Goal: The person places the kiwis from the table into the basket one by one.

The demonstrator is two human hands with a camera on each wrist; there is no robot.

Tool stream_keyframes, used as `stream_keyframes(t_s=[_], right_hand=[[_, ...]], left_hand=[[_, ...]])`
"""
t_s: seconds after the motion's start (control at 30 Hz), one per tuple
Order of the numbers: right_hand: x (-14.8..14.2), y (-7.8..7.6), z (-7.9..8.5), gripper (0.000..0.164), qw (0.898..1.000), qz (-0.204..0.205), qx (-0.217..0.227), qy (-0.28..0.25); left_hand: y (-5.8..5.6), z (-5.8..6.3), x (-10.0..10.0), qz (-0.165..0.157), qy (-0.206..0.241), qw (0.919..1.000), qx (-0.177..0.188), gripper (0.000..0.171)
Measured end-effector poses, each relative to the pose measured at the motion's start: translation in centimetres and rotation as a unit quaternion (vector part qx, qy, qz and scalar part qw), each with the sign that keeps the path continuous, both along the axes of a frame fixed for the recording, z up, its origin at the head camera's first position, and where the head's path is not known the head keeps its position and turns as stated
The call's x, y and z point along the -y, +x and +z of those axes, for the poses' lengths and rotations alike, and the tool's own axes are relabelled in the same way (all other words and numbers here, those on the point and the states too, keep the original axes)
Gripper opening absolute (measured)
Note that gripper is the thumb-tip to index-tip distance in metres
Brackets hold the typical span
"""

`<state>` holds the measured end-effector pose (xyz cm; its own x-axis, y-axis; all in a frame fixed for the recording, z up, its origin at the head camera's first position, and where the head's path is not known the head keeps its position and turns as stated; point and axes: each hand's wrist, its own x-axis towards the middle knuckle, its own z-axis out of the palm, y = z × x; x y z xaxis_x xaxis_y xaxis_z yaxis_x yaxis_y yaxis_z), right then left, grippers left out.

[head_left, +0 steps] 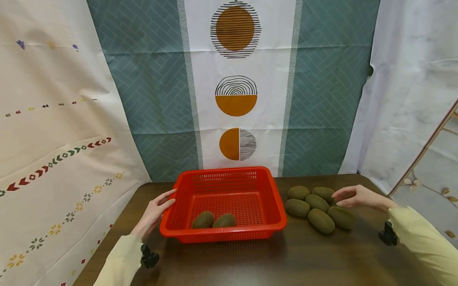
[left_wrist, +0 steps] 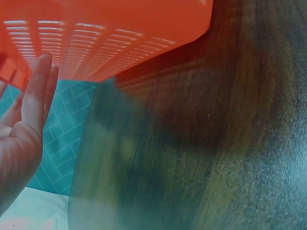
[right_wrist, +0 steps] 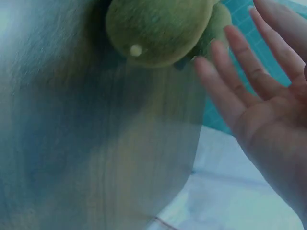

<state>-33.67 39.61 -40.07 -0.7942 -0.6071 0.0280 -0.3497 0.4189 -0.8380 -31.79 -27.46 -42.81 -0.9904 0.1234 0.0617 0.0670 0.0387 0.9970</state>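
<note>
A red plastic basket [head_left: 223, 235] with slotted walls stands on the table, two brown fuzzy kiwis [head_left: 203, 219] lying inside near its front wall. At its left side, my left hand [head_left: 154, 214] touches the rim; in the left wrist view its fingers [left_wrist: 36, 96] extend fairly straight along the outer wall. Several more kiwis [head_left: 317, 203] are grouped on the table to the right of the basket. My right hand [head_left: 354, 197] hovers at the right edge of that group, fingers spread and holding nothing. The right wrist view shows a kiwi [right_wrist: 158, 28] close to its fingertips.
The dark wooden table [head_left: 229, 266] runs up to a green and white patterned curtain [head_left: 247, 119] behind the basket. Pale cloths hang on the left [head_left: 64, 159] and right [head_left: 404, 99]. A dark camera mount [head_left: 388, 234] sits at each wrist.
</note>
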Motion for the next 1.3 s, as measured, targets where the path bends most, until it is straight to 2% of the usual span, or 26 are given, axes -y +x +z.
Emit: stream_keyframes(t_s=[0.13, 0.27, 0.4, 0.87, 1.13, 1.3], right_hand=[[-0.7, 0.4, -0.7, 0.04, 1.0, -0.003, 0.008, 0.03], [-1.1, 0.8, -1.5, 0.043, 0.999, -0.012, 0.032, 0.032], [-1.3, 0.9, -2.1, 0.044, 0.999, -0.002, 0.04, 0.022], [-1.2, 1.5, -3.3, 0.043, 0.999, -0.026, 0.032, 0.013], [-1.5, 1.7, -3.0, 0.041, 0.999, -0.003, 0.049, 0.008], [-1.1, 1.6, -2.3, 0.041, 0.998, -0.002, 0.055, 0.003]], left_hand=[[0.0, 0.0, 0.0, 0.001, 0.004, 1.0, 0.0, 0.052], [0.6, 1.2, -0.4, -0.007, 0.009, 0.9999, 0.006, 0.052], [1.1, 2.1, -0.6, -0.01, 0.012, 0.9998, 0.009, 0.053], [1.2, 2.1, -0.6, -0.007, 0.02, 0.9997, 0.012, 0.052], [1.0, 1.6, -0.6, -0.012, 0.026, 0.9995, 0.012, 0.052], [1.0, 1.7, -0.4, -0.01, 0.027, 0.9995, 0.013, 0.052]])
